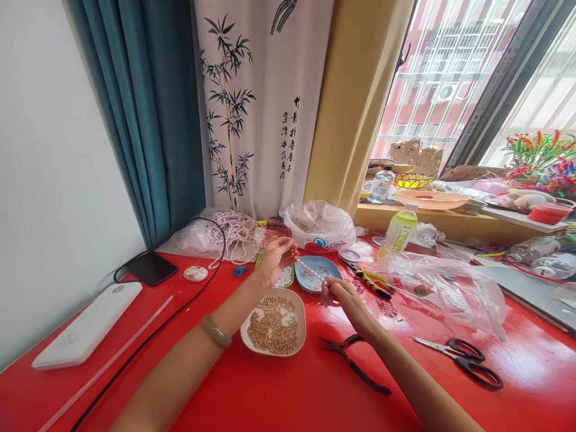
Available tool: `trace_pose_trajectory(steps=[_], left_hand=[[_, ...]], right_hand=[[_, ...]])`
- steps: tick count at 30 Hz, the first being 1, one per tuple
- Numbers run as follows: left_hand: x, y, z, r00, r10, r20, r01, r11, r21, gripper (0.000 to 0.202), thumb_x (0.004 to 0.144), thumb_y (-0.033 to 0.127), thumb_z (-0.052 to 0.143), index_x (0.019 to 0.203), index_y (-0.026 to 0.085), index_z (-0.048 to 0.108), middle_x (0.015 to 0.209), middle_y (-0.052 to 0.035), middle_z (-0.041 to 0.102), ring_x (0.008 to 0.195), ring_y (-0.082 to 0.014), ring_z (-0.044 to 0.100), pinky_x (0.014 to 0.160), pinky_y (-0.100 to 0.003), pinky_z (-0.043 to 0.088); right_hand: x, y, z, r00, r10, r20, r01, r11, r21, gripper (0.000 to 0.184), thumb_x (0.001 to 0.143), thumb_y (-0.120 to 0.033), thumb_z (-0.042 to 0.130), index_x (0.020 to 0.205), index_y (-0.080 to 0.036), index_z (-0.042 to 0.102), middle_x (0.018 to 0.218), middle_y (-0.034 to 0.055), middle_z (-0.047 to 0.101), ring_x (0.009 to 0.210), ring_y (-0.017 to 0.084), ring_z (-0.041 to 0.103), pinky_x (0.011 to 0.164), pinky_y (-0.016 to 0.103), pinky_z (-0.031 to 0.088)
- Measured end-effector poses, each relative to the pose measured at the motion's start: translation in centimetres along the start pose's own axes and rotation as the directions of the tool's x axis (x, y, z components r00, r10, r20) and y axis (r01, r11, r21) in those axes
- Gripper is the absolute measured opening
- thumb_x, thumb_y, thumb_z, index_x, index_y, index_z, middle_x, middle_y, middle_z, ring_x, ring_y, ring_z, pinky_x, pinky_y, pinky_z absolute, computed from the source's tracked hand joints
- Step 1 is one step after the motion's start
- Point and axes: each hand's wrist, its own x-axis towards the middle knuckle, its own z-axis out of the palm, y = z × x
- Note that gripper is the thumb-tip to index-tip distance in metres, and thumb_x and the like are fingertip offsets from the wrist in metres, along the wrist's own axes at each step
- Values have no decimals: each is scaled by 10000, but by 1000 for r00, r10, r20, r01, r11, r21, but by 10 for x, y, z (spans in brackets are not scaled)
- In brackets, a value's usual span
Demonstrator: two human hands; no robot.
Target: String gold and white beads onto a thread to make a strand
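A short strand of pale beads (310, 268) stretches slantwise between my two hands, above the blue dish (336, 267). My left hand (278, 259) pinches its upper left end, fingers closed. Its lower right end is in the closed fingers of my right hand (338, 292). Small beads lie in the blue dish beneath. Nearer to me stands a cream bowl (302, 345) with many gold beads (272, 327). A green tray (291, 282) of whitish beads is partly hidden behind my left hand.
Black-handled pliers (348, 354) and scissors (468, 357) lie at the right, with yellow-black pliers (371, 282) farther back. A clear plastic bag (450, 288) spreads beside a bottle (400, 231). At left are a power bank (90, 327), a phone (153, 268) and a black cable (180, 305).
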Motion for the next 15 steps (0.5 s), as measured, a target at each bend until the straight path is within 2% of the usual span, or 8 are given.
trace_pose_trajectory(steps=[5,10,15], left_hand=[[0,0,0,1000,11,-1,-11,1000,-22,74,697,87,543,711,134,487,612,12,546,478,-63,532,465,-176,450],[-2,-1,2,1000,12,-1,-12,1000,2,81,690,96,555,703,136,486,607,14,543,480,-64,533,468,-177,449],[-2,-2,1,999,22,26,-22,1000,-2,75,693,103,552,712,138,489,624,16,543,496,-65,539,490,-185,459]], right_hand=[[0,-2,2,998,57,-26,-56,998,33,201,705,-255,325,576,-169,453,461,-77,179,411,75,150,412,222,121],[1,-2,2,996,17,-90,-21,999,-46,286,725,-308,339,491,-169,429,431,-67,216,410,77,171,419,234,126],[2,0,1,995,-7,-98,3,999,-38,264,716,-286,348,511,-164,461,435,-68,218,410,76,187,425,231,142]])
